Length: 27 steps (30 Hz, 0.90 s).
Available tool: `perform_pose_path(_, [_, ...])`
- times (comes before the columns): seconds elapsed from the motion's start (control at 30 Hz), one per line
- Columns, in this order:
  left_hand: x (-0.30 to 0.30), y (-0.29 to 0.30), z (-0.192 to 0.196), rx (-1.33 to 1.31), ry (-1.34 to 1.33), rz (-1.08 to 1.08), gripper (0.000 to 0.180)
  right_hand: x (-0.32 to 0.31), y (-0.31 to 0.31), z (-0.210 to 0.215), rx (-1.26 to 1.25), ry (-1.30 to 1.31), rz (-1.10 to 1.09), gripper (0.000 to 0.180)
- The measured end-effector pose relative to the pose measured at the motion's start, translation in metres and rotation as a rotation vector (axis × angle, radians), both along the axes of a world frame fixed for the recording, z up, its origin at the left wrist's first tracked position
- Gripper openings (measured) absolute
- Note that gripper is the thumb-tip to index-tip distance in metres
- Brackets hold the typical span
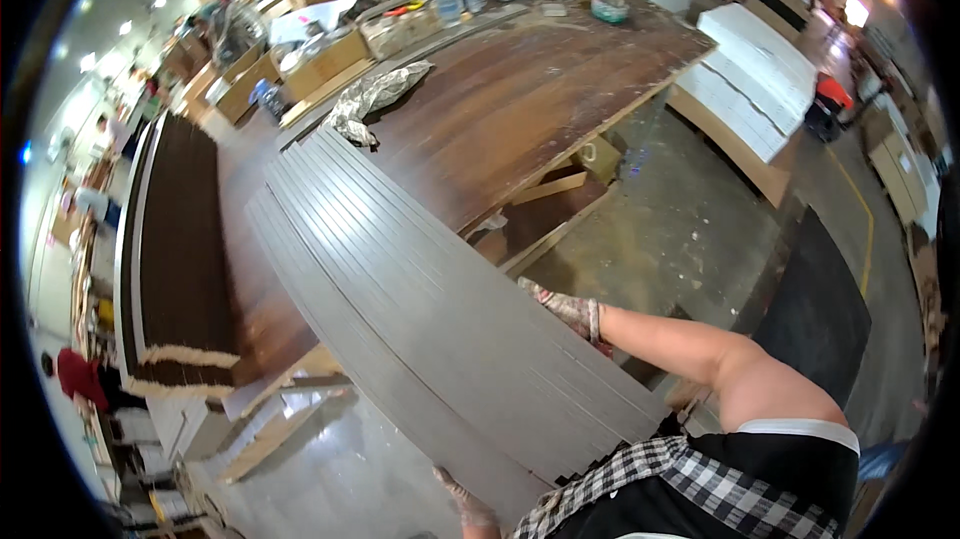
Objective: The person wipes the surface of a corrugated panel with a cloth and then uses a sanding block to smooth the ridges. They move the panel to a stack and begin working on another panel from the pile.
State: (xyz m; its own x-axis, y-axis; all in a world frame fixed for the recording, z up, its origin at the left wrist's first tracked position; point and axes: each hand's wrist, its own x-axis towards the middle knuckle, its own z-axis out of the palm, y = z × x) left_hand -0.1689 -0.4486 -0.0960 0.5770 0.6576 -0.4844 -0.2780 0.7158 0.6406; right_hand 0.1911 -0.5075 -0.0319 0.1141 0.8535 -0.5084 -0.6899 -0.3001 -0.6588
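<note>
Touching the left edge of the grey boards [450,339] with the left hand [465,502], and the right edge, farther off, with the right hand [570,312]. Cannot tell fingers spread from pinching, with tips partly hidden. Lying over the brown table [530,79] at the far end, near a crumpled cloth [372,102]. Apparently steadying the boards; calling for even support.
</note>
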Motion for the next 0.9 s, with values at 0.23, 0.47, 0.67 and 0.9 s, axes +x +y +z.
perform_pose_path(0.23, [0.133, -0.056, 0.058, -0.011, 0.07, 0.137, 0.08, 0.11, 0.02, -0.023, 0.142, 0.296, 0.245, 0.064])
perform_pose_path(0.47, [0.231, -0.08, 0.06, 0.034, -0.051, 0.302, 0.07, 0.222, 0.052, -0.071, 0.559, -1.266, 0.53, 0.05])
perform_pose_path(0.67, [0.269, -0.086, 0.076, 0.065, 0.104, 0.325, 0.08, 0.253, 0.05, -0.064, 0.202, -0.527, 0.436, 0.046])
perform_pose_path(0.9, [0.305, -0.08, 0.037, 0.07, -0.065, 0.385, 0.066, 0.259, 0.055, 0.038, -0.191, -1.349, 0.355, 0.056])
